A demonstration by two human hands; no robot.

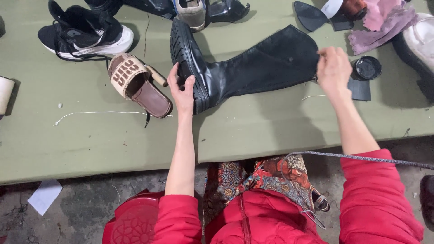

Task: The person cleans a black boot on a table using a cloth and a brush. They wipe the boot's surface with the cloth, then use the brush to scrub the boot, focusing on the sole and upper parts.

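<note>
Firmly, hands (183, 92) on boot (253, 68)

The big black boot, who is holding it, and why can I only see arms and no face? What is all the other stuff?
The camera sits on the person's head and looks down, so you see only their arms in red sleeves. The long black boot lies on its side on a green table. The left hand grips the boot's sole end, and the right hand pinches the open top of its leg. Around it lie a black and white sneaker, a tan slipper, a small round black tin, pink cloth and a loose white string. A red stool stands on the floor below.
</note>
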